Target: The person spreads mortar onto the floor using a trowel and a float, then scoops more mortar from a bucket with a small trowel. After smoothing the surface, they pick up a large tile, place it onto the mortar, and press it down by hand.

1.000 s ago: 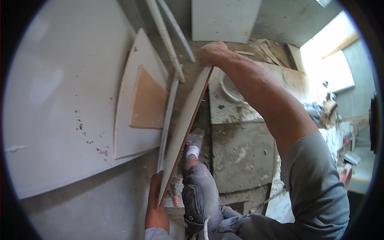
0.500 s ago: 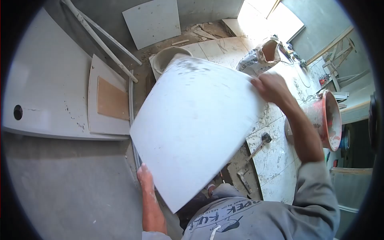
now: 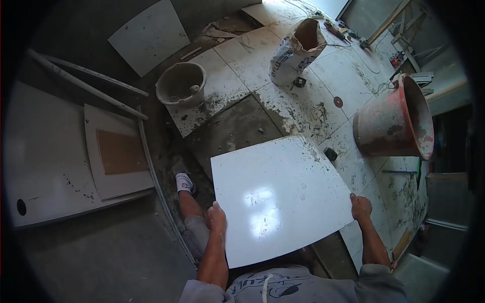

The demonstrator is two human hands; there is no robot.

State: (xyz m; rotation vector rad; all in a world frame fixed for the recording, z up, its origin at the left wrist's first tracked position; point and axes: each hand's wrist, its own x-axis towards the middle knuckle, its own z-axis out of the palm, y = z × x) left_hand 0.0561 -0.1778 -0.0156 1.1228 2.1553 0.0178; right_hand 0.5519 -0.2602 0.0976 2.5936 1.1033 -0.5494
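A large white floor tile (image 3: 273,197) is held in front of me, its glossy face up and a bright reflection near its middle. Mortar specks mark its far right corner. My left hand (image 3: 216,217) grips the left edge, thumb on top. On the opposite edge, my right hand (image 3: 361,207) is closed around the side near the right corner. The fingers of both hands are partly hidden under the tile. Just beyond the tile's far edge lies a patch of wet grey mortar (image 3: 235,126), bordered by laid tiles (image 3: 237,68).
A mortar bucket (image 3: 182,83) stands beyond the mortar patch. Farther back is an open paper sack (image 3: 298,53). A large red-rimmed bucket (image 3: 391,118) stands at right. A mallet head (image 3: 330,154) shows past the tile. White panels (image 3: 116,151) and pipes (image 3: 91,78) lean at left.
The tile has swung from a steep tilt to a flatter position, lower and nearer my body. My right hand has come down with its edge. The view has shifted, exposing the mortar patch.
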